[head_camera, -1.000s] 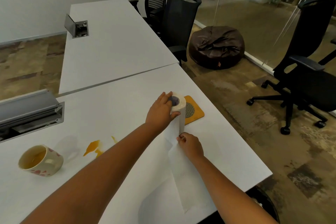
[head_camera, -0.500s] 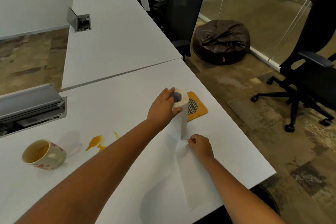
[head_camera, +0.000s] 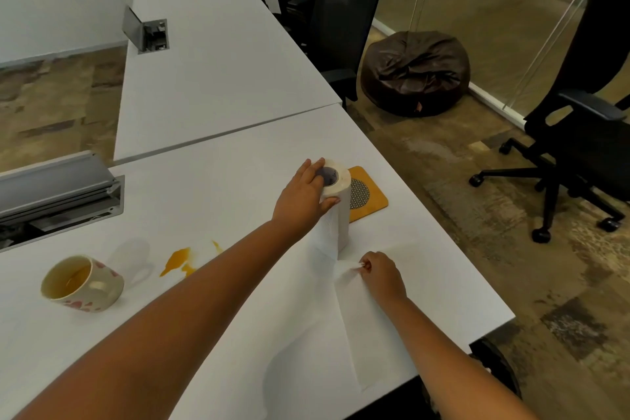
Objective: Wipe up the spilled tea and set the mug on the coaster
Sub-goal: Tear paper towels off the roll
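Near the table's right edge — left hand (head_camera: 304, 194) grips the upright paper roll (head_camera: 335, 201) top. Right hand (head_camera: 383, 274) pinches the trailing sheet (head_camera: 327, 324), seemingly at the tear line — spill (head_camera: 177, 261) lies well left.

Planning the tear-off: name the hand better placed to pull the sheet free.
Right. The right hand already pinches the unrolled paper towel sheet just below the roll, while the left hand grips the roll's top, steadying it.

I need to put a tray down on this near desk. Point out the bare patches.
Bare white desk lies between the grey cable box and the upright paper towel roll. Crowded: tipped floral mug and orange tea spill on the left, orange coaster and pulled-out towel sheet on the right.
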{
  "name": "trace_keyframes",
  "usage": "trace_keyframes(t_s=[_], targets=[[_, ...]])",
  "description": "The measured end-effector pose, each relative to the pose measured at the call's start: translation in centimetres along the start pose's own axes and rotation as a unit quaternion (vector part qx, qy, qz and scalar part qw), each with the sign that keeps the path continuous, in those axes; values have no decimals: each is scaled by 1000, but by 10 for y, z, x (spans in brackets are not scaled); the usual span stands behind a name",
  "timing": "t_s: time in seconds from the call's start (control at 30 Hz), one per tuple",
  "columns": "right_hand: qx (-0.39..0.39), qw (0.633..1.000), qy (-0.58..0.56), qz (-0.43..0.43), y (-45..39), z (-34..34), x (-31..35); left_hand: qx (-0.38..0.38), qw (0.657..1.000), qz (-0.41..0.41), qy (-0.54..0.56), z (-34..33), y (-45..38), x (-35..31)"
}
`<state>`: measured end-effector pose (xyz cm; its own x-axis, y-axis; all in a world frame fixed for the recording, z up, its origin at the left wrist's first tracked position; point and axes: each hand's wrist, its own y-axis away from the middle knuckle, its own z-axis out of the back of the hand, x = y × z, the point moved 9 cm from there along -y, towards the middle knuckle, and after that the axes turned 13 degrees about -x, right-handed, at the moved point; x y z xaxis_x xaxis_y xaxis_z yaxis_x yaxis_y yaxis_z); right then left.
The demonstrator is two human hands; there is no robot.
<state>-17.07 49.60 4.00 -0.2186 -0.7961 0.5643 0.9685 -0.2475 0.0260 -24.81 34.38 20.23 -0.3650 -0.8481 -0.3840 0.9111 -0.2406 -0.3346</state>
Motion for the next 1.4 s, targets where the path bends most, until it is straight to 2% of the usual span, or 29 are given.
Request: trace_keyframes(t_s=[0.4,0.5,0.57,0.67,0.73,0.87,0.93,1.0,1.07,1.13,1.17,1.2,1.23,1.3,1.4], targets=[[-16,1000,-10,11,5,10,3,19,999,-18,20,-2,-3,-2],[-27,999,-28,32,8,12,20,-6,998,-12,57,10,-3,-2],[-27,998,-44,43,11,11,34,-48,995,6,91,22,6,1],[-45,994,-96,33,15,14,55,-145,977,68,139,37,46,16],[-59,989,-136,29,19,17,68,-171,965,130,153,26,87,31],[-23,982,-179,52,30,15,93,-73,923,314,212,-27,147,61],[27,981,-173,82,35,13,108,-37,907,357,220,-44,158,69],[67,980,-118,142,41,16,127,-43,908,361,209,-45,161,73],[18,973,-105,204,41,42,151,-58,911,354,204,-39,162,74],[-130,953,-107,250,33,85,173,-74,915,347,195,-29,163,77],[-201,943,-79,254,26,103,180,-79,917,342,191,-26,164,78],[-241,940,-44,237,17,115,183,-79,919,339,187,-24,166,79],[-237,949,-10,209,3,118,184,-76,920,337,184,-23,168,80],[-150,977,48,147,-25,106,178,-67,920,344,178,-24,174,83],[-51,985,117,118,-44,82,171,-61,917,352,179,-25,180,87]])
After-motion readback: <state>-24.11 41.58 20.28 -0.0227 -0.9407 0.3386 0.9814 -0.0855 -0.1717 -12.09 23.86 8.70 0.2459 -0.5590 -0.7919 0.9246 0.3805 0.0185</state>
